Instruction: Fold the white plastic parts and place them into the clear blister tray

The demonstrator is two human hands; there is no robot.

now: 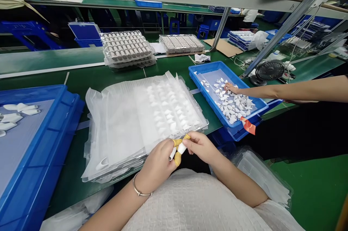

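Bottom centre, I've got my left hand and right hand pinched shut on one small white part: light, stiff, smooth, best held at its ends. Beyond, clear trays; farther right, another person's hand in the blue bin.

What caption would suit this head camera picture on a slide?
Both hands, left hand and right hand, pinch a small white part beside a clear tray stack; another person's hand reaches into a blue bin.

At lower centre, the left hand and right hand pinch a small white part together, just below a stack of clear trays. At right, a co-worker's hand reaches into a blue bin.
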